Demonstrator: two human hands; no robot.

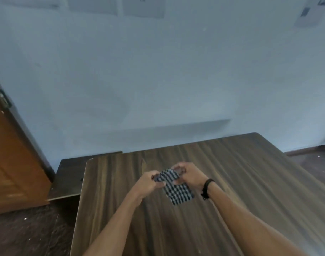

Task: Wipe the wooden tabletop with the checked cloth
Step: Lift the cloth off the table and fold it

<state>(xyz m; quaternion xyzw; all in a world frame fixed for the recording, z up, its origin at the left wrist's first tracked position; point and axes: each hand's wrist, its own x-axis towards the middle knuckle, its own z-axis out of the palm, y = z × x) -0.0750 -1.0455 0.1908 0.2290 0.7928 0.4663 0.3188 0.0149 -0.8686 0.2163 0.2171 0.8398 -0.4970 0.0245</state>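
Note:
A small dark-and-white checked cloth (177, 189) hangs folded above the middle of the wooden tabletop (241, 182). My left hand (150, 183) pinches its upper left corner. My right hand (189, 174), with a black band on the wrist, grips the upper right edge with curled fingers. The cloth's lower end droops toward the table; I cannot tell whether it touches the wood. The frame is blurred by motion.
A pale blue wall (158, 80) stands right behind the table's far edge. A brown wooden door (12, 163) is at the left, with dark floor (28, 233) beside the table's left edge. Papers (143, 6) hang high on the wall.

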